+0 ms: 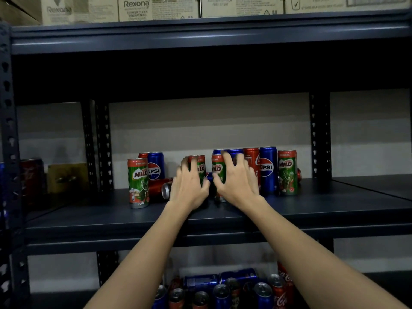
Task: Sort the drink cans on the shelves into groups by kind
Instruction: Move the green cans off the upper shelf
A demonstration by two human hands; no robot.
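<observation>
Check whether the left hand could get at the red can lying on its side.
Probably yes: the toppled red can lies just left of the left hand, with open shelf in front.

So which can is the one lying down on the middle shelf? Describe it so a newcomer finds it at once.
Start at the dark middle shelf and go to the leftmost Milo can. Just right of it, below the left Pepsi can, lies a red can on its side, silver end toward the left hand. Its neighbours stand upright.
</observation>
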